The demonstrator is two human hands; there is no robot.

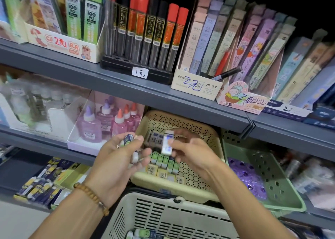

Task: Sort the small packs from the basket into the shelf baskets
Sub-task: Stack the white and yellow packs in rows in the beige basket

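My left hand [119, 159] grips a few small packs, one with a blue and green wrapper [128, 139] sticking up past the thumb. My right hand [190, 148] pinches a white and blue pack [167, 144] upright above the beige shelf basket [203, 135]. Rows of green-topped and yellow packs [163, 161] fill that basket. The white slatted carrying basket [163, 215] is at the bottom, right under my forearms, with more small packs [143, 234] in it.
A green shelf basket [282, 186] with purple items stands right of the beige one. Glue bottles [107, 122] in a white box stand to the left. Pencil-lead tubes and boxes line the upper shelf [126, 86]. Blue and yellow packs [41, 184] lie lower left.
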